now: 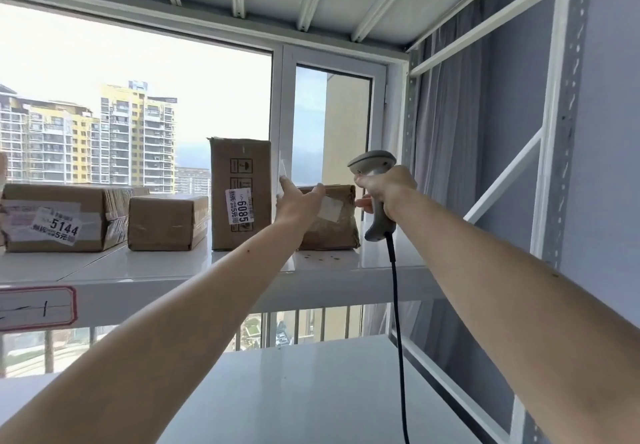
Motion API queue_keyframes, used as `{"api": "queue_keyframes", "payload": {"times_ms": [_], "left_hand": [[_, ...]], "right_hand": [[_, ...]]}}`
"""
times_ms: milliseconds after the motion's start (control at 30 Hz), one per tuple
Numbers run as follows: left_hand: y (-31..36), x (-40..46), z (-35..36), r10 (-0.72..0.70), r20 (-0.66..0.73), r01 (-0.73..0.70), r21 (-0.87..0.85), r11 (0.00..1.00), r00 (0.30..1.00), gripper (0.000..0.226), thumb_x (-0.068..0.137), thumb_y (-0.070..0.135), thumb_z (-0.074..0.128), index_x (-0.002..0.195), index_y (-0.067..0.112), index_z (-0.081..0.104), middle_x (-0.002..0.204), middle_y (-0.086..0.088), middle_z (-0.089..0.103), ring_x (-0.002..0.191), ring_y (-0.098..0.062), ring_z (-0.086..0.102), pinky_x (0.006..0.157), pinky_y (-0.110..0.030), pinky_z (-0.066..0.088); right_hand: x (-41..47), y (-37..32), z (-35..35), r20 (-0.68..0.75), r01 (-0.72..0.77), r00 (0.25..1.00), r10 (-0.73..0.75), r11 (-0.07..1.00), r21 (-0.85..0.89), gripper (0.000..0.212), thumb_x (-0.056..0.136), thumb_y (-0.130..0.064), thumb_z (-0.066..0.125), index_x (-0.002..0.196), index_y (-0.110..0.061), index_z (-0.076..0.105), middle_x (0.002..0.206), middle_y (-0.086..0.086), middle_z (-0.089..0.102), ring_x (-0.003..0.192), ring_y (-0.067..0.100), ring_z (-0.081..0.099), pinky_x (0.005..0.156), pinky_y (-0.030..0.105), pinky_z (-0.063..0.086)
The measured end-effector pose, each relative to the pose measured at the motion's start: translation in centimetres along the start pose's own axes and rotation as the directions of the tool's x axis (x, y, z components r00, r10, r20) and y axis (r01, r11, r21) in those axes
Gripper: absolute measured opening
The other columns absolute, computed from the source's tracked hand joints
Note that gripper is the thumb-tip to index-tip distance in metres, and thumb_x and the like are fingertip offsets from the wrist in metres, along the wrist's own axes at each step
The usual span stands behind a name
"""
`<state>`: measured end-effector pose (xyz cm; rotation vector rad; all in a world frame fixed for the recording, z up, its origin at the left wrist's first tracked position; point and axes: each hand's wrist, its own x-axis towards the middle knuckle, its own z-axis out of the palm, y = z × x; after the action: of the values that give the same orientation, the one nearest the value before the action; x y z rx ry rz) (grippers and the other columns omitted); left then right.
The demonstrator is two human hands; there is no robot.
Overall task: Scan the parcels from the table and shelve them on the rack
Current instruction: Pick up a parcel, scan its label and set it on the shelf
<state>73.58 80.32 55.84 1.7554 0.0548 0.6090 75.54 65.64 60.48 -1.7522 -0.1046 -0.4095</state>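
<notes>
A small brown parcel [329, 222] sits at the right end of the rack shelf [207, 267]. The left hand [300, 201] rests on it, fingers spread straight. The right hand [386, 191] grips a corded barcode scanner [375, 180]. An upright box labelled 6085 [240, 194] stands just left.

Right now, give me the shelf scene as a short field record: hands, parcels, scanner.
left hand: open, fingers on the small brown cardboard parcel at the right end of the row
right hand: grips grey corded handheld scanner
white metal rack shelf: four parcels in a row
tall upright brown box: label 6085
wide taped brown box: label 5144
plain brown box: no visible label
</notes>
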Motion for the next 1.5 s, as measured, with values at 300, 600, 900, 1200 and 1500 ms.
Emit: {"api": "queue_keyframes", "payload": {"times_ms": [300, 600, 900, 1200, 1500], "left_hand": [[0.1, -7.3, 2.0, 0.519, -0.008, -0.499, 0.262, 0.826, 0.855, 0.064, 0.095, 0.035, 0.062, 0.149, 0.012, 0.035, 0.151, -0.010, 0.038, 0.143, -0.025, 0.025, 0.117, -0.042, 0.027], [-2.2, -15.2, 10.8, 0.654, 0.251, -0.679, 0.018, 0.734, 0.714, 0.023, 0.094, 0.036, 0.058, 0.103, 0.018, 0.069, 0.109, 0.003, 0.068, 0.102, -0.017, 0.062, 0.093, -0.047, 0.049], [-4.5, -26.1, 22.2, 0.566, 0.548, -0.600, -0.140, 0.788, 0.616, 0.029, 0.094, 0.037, 0.056, 0.102, 0.013, 0.071, 0.108, -0.003, 0.070, 0.100, -0.021, 0.065, 0.091, -0.042, 0.051], [-6.5, -40.2, 32.1, 0.458, 0.781, -0.542, -0.186, 0.819, 0.425, 0.023, 0.100, 0.034, 0.055, 0.107, 0.017, 0.069, 0.115, 0.002, 0.065, 0.104, -0.018, 0.061, 0.097, -0.046, 0.048], [-6.5, -56.8, 41.8, 0.331, 0.898, -0.493, -0.157, 0.856, 0.289, 0.022, 0.096, 0.035, 0.058, 0.107, 0.021, 0.069, 0.115, 0.001, 0.066, 0.105, -0.020, 0.062, 0.094, -0.046, 0.049]], "right_hand": [[-4.6, 2.8, -5.7, -0.166, 0.051, 0.985, -0.048, 0.999, 0.012, 0.044, 0.088, -0.024, 0.077, 0.121, -0.001, 0.061, 0.081, 0.011, 0.074, 0.051, 0.015, 0.072, 0.046, 0.024, 0.055], [-12.9, 7.7, -15.9, -0.395, -0.012, 0.919, 0.001, 1.000, -0.026, 0.032, 0.088, -0.024, 0.077, 0.103, 0.002, 0.067, 0.078, 0.014, 0.074, 0.049, 0.015, 0.069, 0.048, 0.024, 0.057], [-24.2, 15.1, -28.5, -0.620, -0.216, 0.779, 0.093, 0.968, -0.126, 0.022, 0.087, -0.023, 0.075, 0.097, -0.003, 0.070, 0.085, 0.012, 0.075, 0.057, 0.017, 0.072, 0.052, 0.025, 0.056], [-36.0, 22.8, -42.0, -0.778, -0.423, 0.581, 0.238, 0.905, -0.040, 0.017, 0.086, -0.025, 0.074, 0.092, -0.009, 0.069, 0.085, 0.007, 0.076, 0.058, 0.014, 0.073, 0.056, 0.026, 0.055], [-47.7, 28.6, -55.3, -0.817, -0.539, 0.454, 0.357, 0.840, 0.067, 0.020, 0.089, -0.026, 0.074, 0.089, -0.006, 0.071, 0.079, 0.009, 0.075, 0.055, 0.016, 0.071, 0.055, 0.027, 0.057]]}}
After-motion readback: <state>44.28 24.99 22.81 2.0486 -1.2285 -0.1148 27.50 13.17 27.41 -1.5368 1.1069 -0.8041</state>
